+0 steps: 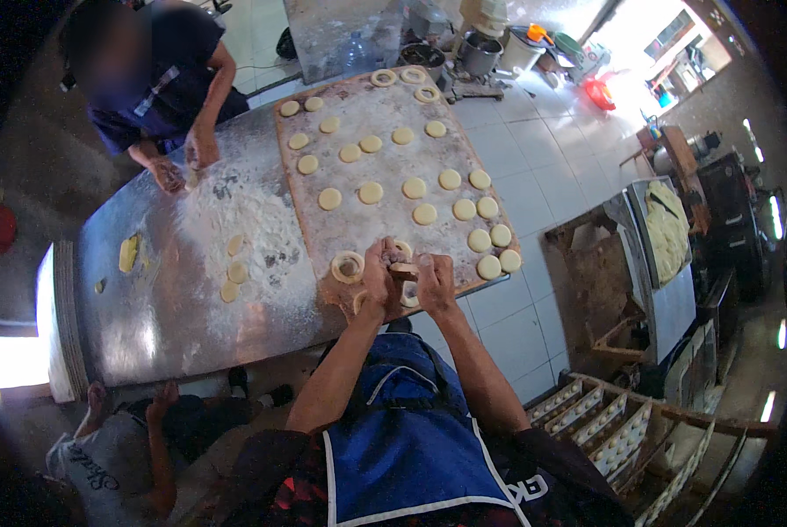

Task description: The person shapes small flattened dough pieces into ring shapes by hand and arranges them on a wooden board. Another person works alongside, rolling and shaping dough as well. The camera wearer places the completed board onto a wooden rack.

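Note:
Over the near edge of the floured board (356, 233), my left hand (381, 281) and my right hand (436, 281) meet with a piece of dough (403, 269) between them. Fingers of both hands are closed on it; whether it is a ring or a disc cannot be made out. Just left of my left hand lies a dough ring (348, 267). Other rings, partly covered by my hands, lie around them, one (409, 297) below the held dough. Flat round dough discs (371, 192) are scattered over the board, several clustered at its right edge (489, 267).
Left of the board, a metal table (165, 325) carries spread flour (244, 215), several discs and a yellow lump (129, 253). A co-worker (161, 83) handles dough at the far side. Another person (112, 457) sits at lower left. A rack (604, 430) stands at right.

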Demonstrator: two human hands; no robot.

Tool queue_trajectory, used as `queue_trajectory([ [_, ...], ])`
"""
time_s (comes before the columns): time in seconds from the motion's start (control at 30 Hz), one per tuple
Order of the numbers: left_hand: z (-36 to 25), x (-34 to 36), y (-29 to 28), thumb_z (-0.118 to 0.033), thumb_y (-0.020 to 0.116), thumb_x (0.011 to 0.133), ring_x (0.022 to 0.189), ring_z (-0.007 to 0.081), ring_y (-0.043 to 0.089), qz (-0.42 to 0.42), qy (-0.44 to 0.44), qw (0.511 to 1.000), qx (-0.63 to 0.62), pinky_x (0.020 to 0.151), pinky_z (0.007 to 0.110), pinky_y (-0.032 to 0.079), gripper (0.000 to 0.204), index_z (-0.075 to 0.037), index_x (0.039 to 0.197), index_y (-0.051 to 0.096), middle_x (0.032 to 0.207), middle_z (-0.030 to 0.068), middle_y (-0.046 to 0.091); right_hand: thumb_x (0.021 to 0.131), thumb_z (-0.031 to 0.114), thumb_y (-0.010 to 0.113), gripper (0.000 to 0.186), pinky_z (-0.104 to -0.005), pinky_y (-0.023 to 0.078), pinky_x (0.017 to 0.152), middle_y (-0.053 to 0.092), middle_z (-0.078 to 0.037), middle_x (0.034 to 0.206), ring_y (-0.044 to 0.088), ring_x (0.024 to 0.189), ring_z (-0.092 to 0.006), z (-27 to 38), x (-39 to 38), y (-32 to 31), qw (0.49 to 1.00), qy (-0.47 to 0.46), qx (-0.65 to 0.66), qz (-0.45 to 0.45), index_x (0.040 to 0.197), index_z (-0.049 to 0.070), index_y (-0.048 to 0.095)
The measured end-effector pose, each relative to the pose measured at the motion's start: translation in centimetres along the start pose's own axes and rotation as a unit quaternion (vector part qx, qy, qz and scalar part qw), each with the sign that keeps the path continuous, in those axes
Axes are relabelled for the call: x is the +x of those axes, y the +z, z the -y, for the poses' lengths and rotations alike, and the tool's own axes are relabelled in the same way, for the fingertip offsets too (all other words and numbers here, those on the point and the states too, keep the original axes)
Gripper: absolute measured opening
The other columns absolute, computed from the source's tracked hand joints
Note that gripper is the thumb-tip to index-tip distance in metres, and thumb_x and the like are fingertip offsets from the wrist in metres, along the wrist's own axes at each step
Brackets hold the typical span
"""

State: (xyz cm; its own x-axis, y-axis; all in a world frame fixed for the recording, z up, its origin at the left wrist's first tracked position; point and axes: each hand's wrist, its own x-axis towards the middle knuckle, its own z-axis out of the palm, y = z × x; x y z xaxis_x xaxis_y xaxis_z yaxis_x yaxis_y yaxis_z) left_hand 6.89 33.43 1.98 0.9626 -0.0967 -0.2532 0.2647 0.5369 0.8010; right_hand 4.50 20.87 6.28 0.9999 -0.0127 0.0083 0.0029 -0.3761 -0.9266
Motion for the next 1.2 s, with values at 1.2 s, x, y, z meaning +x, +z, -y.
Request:
queue_trajectory([
  [1.2, 6.6, -1.1, 13.8, -0.016, 0.063, 0.083, 0.101, 0.0356, 0.057, 0.225, 0.273, 0.591, 0.726, 0.087, 0.043, 0.049, 0.038, 0.005, 0.115, 0.057, 0.106, 0.0192, 0.058, 0.084, 0.006, 0.055, 0.014, -0.0498, 0.046, 0.088, 0.062, -0.026, 0.109, 0.057, 0.104, -0.0423, -7.8, -1.8, -16.9, 0.936, -0.068, -0.343, -0.051, 0.096, -0.002, 0.057],
])
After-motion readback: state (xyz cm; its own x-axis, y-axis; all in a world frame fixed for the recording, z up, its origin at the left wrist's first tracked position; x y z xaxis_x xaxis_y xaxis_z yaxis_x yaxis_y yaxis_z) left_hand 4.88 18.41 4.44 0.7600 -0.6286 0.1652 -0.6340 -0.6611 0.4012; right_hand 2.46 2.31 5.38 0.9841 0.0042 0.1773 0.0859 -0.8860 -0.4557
